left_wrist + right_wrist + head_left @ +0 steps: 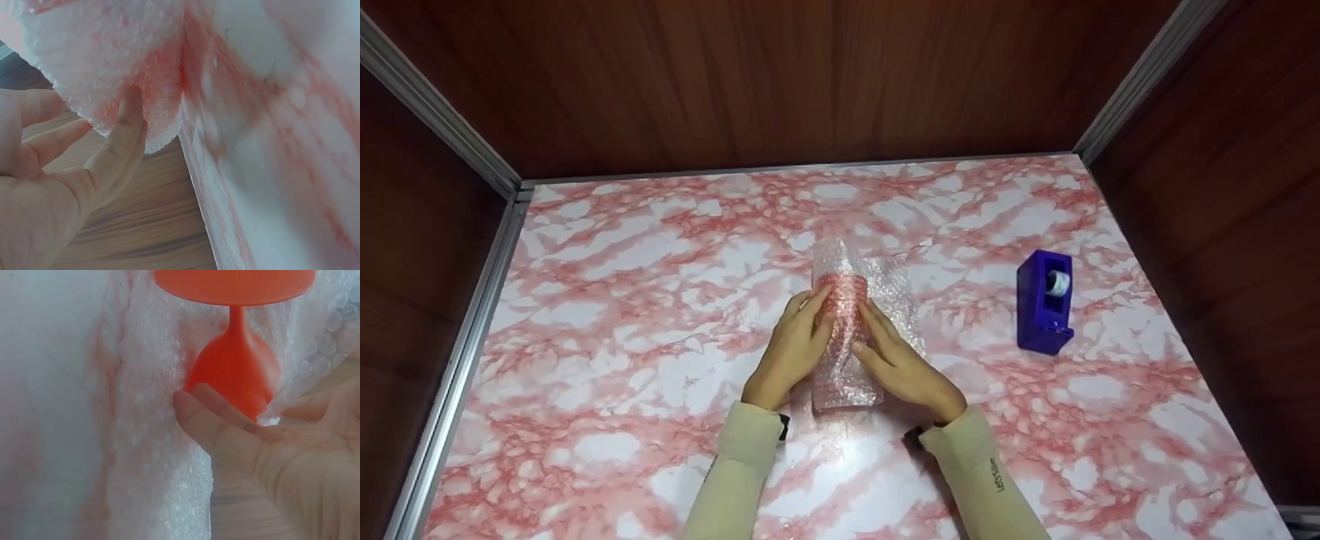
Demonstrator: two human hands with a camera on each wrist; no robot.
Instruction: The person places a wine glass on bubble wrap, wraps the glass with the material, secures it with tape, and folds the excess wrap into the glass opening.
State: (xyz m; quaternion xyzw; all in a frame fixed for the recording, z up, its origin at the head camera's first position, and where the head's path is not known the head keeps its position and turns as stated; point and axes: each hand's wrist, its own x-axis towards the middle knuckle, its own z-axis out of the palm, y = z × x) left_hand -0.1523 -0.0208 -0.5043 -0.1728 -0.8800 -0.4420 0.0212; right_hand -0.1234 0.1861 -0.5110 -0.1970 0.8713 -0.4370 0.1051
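Observation:
An orange-red goblet [236, 374], its stem and round foot or bowl visible from the open end, lies inside a roll of clear bubble wrap [847, 390]. My left hand [795, 341] rests along the roll's left side, fingers nearly straight against the plastic. From the left wrist, the wrap [112, 50] shows close up, with red showing through it. My right hand [904, 367] lies on the opposite side, thumb over the top. In the right wrist view its extended fingers [211, 419] touch the wrap beside the goblet.
A loose flap of bubble wrap [896, 289] spreads to the right of the roll. Farther right stands a blue tape dispenser [1044, 304] with a tape roll. The red-and-white marbled tabletop [607, 360] is bordered by dark wooden panels [810, 82] and metal rails.

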